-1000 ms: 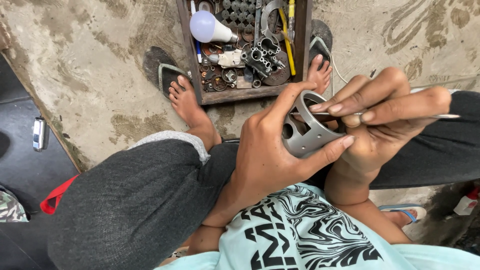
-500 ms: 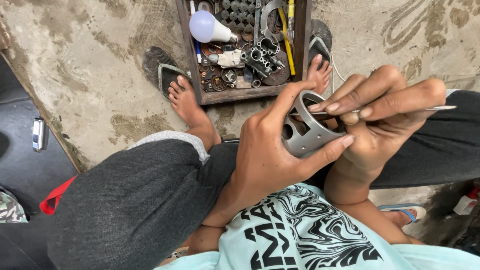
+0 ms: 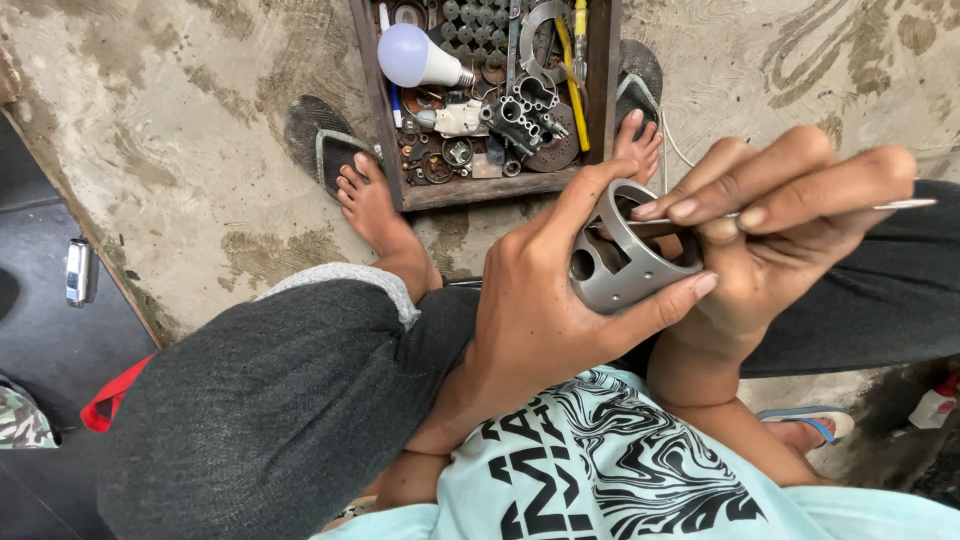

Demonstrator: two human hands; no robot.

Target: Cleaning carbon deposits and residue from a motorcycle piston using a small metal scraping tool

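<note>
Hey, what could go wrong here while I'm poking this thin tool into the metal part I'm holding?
The thin metal tool in your right hand points into the grey metal cylinder, close to your left hand fingers; a slip might jab them. The cylinder is held in the air above your lap, so it could drop toward your bare feet near the wooden tray of parts.

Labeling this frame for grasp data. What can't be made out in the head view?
- Tip of the thin metal tool: hidden inside the grey metal cylinder and behind the right hand.
- Cylinder's near side: covered by the left hand.
- Small parts in the wooden tray: too small to identify; the tray's far end is cut off by the top edge.
</note>
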